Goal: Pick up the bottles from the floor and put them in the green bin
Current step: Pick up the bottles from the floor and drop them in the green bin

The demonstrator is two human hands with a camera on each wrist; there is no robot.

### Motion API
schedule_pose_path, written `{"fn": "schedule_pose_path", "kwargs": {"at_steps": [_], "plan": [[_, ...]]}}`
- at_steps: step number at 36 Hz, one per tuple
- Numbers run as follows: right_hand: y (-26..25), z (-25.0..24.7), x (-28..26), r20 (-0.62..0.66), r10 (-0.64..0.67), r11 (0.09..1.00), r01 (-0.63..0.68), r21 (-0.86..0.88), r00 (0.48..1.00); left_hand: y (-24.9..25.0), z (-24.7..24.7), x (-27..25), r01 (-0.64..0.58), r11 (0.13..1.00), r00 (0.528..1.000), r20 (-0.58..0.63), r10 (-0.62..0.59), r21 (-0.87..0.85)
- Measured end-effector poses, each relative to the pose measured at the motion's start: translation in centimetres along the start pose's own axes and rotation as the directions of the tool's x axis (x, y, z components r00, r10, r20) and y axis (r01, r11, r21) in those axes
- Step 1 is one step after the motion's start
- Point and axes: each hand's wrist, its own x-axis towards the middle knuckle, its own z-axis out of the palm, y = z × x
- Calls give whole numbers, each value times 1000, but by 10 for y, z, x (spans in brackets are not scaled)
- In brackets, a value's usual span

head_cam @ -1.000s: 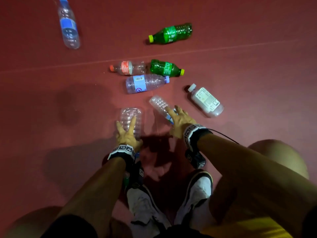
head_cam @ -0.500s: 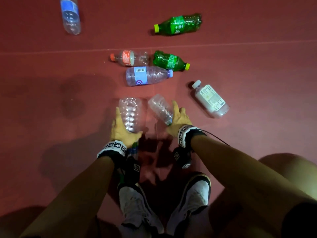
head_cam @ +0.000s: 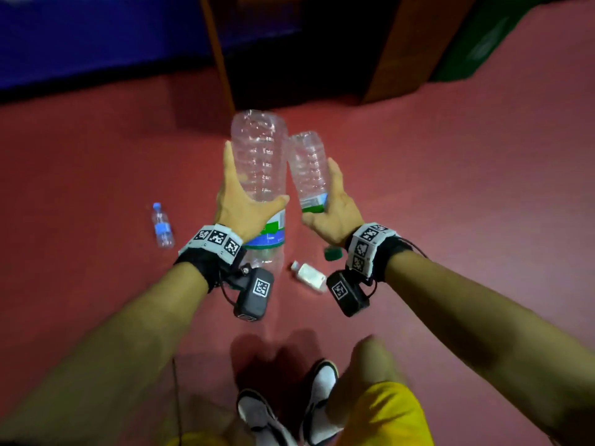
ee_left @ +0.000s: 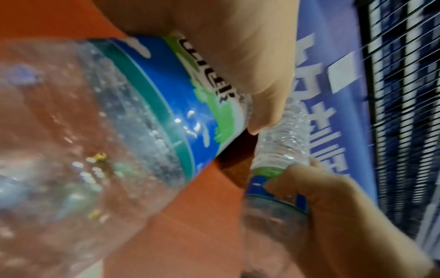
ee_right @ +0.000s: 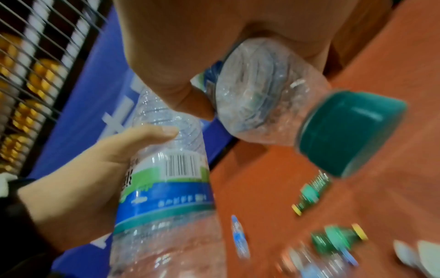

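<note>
My left hand [head_cam: 240,201] grips a large clear bottle [head_cam: 259,159] with a blue-green label, held base-up above the red floor. Beside it, my right hand [head_cam: 335,209] grips a smaller clear bottle [head_cam: 307,167] whose teal cap [head_cam: 333,253] points down. The left wrist view shows the large bottle [ee_left: 142,122] close up, with the small bottle [ee_left: 283,141] behind it. The right wrist view shows the small bottle [ee_right: 269,105] under my thumb. The green bin [head_cam: 476,37] stands at the far upper right, blurred.
A blue-capped bottle [head_cam: 162,225] and a white bottle [head_cam: 309,277] lie on the floor below my hands. Green bottles [ee_right: 338,235] lie further off. A brown wooden cabinet [head_cam: 412,43] and a blue board [head_cam: 96,37] stand ahead, left of the bin.
Both hands have lifted their bottles off the floor and raised them. The head view has swung up from the scattered bottles toward the wall, cabinet and bin.
</note>
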Motion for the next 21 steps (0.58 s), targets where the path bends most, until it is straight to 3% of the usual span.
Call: {"fn": "schedule_pose_path", "kwargs": {"at_steps": [4,7,10,14,21], "plan": [[-103,-125,-18,-91,-77,996,72,-55,993,171,-54,12,-198,980,980,-2,198,-14],[-154,-197,-32,-151,-101,990,84,-117,983,265,-85,8,-349,930,937,51,345,118],[-188,-266,-45,-149,-152,949,102,-297,977,338,-111,1,-444,853,896,150,418,276],[-212,-334,-61,-118,-228,862,144,-487,967,393,-129,-1,-506,768,862,187,471,392],[-212,-391,-84,-231,-292,842,135,-523,928,428,-132,-7,-514,695,851,197,487,503]]}}
